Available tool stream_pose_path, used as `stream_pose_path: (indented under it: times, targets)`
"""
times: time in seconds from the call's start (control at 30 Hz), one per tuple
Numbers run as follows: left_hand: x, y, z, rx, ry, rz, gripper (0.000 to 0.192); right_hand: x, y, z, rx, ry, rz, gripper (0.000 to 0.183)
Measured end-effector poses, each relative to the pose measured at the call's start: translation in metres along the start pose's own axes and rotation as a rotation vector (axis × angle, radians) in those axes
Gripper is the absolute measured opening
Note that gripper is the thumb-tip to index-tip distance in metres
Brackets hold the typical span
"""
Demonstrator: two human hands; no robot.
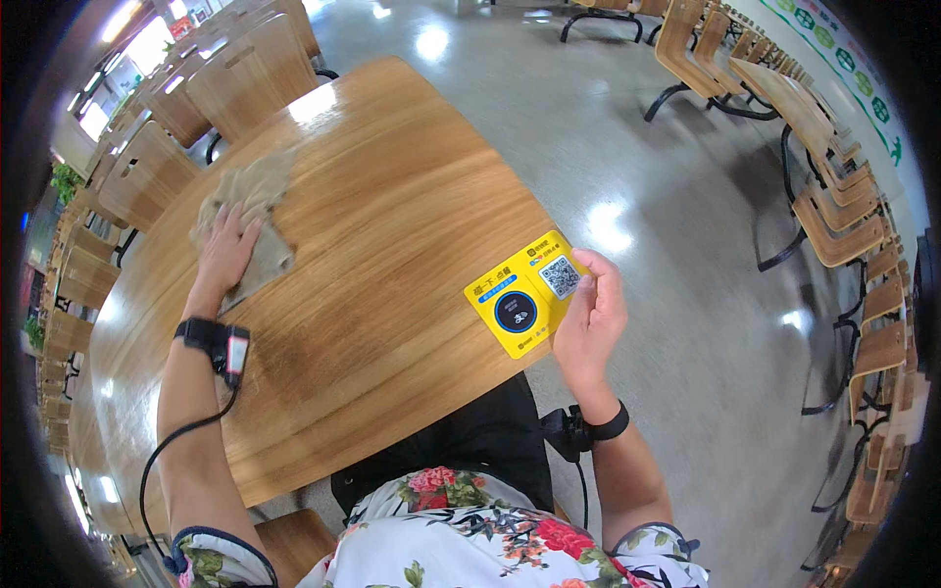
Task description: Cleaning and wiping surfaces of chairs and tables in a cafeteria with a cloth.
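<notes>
My left hand (229, 246) presses flat, fingers spread, on a crumpled grey-brown cloth (257, 184) near the table's left side. The cloth lies against the glossy wooden tabletop (382, 191). At the table's right corner my right hand (594, 312) pinches a flat yellow card or plaque (531, 283) by its edge, thumb on top. That card bears a printed code, a dark round patch and writing. Part of it sits over the table; whether it touches the wood I cannot tell. The fingers beneath the card are hidden.
Moulded wooden chairs (246, 73) line the table's far left side. More chairs (838, 220) on black metal legs stand in a row at the right, beside another table (783, 92). Shiny grey floor (544, 132) lies between. Cables run from both wrist-worn devices (220, 349).
</notes>
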State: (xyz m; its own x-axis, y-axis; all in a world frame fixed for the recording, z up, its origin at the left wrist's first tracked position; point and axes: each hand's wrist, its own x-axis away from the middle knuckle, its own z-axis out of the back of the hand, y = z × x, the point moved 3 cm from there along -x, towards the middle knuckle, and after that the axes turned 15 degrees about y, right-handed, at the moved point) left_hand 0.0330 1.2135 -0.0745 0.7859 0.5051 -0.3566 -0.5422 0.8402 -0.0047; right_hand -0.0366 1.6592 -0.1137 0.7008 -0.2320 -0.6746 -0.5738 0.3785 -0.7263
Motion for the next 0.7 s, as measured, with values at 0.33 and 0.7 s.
stream_pose_path:
  times: [0.33, 0.7]
  targets:
    - [0.144, -0.142, 0.048, -0.073, 0.015, 0.353, 0.058, 0.006, -0.074, 0.001, -0.021, -0.309, 0.378, 0.026]
    - [0.152, 0.031, 0.04, 0.142, 0.1, -0.165, 0.06, 0.062, -0.093, -0.023, 0.116, -0.734, 0.588, 0.026]
